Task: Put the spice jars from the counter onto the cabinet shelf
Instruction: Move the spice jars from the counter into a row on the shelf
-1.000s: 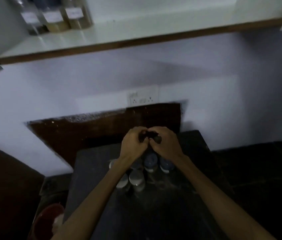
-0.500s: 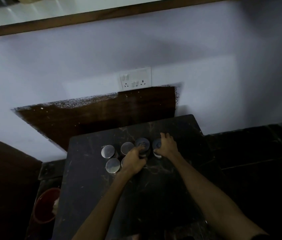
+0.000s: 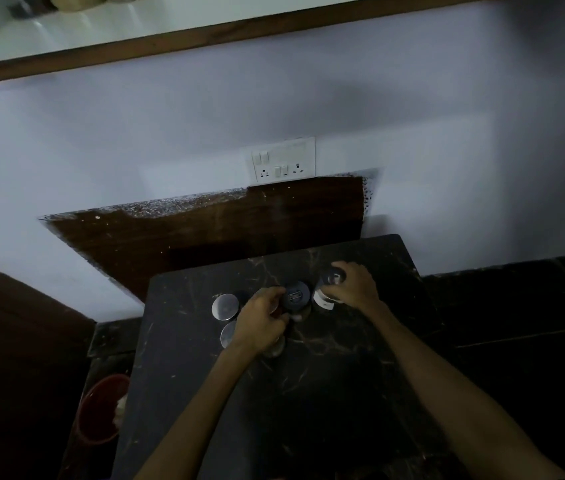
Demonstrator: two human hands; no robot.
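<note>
Head view shows the left hand (image 3: 262,322) pinching the dark-lidded jar (image 3: 296,296) and the right hand (image 3: 353,285) wrapped around the tilted jar (image 3: 328,287) far on the counter (image 3: 343,393); crowded neighbours could topple on lifting.

Dim, grainy view: the dark counter (image 3: 308,393) sinks into shadow, the wall (image 3: 170,133) palely lit, edges soft.

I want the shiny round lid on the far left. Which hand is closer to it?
Left. The left hand sits just right of that shiny lid; the right hand is farther right, around another jar.
</note>
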